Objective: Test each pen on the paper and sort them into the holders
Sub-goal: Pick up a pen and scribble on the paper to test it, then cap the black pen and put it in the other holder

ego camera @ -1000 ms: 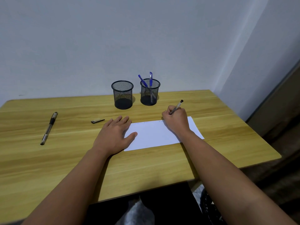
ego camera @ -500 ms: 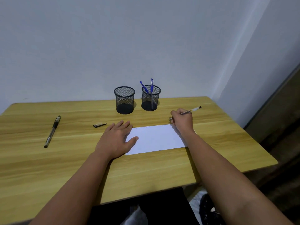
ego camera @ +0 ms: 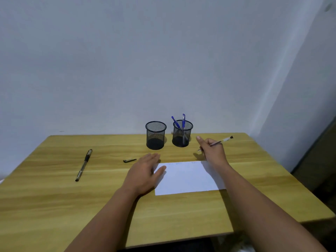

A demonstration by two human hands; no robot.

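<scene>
Two blue pens (ego camera: 179, 122) already stand in the right holder (ego camera: 182, 133), while the right hand (ego camera: 213, 151) pinches a clear pen (ego camera: 219, 142) above the table beyond the paper (ego camera: 187, 177), tip low toward the holders, capless end up-right. It looks light, stiff, slick, best gripped mid-barrel. The left hand (ego camera: 145, 174) lies flat, fingers relaxed, at the paper's edge.

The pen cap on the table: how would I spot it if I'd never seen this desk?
Start at the two mesh holders at the back of the wooden table. Come toward the near edge from the left one, to just left of the left hand. The cap is the short dark stub, far shorter than the pen lying further left.
</scene>
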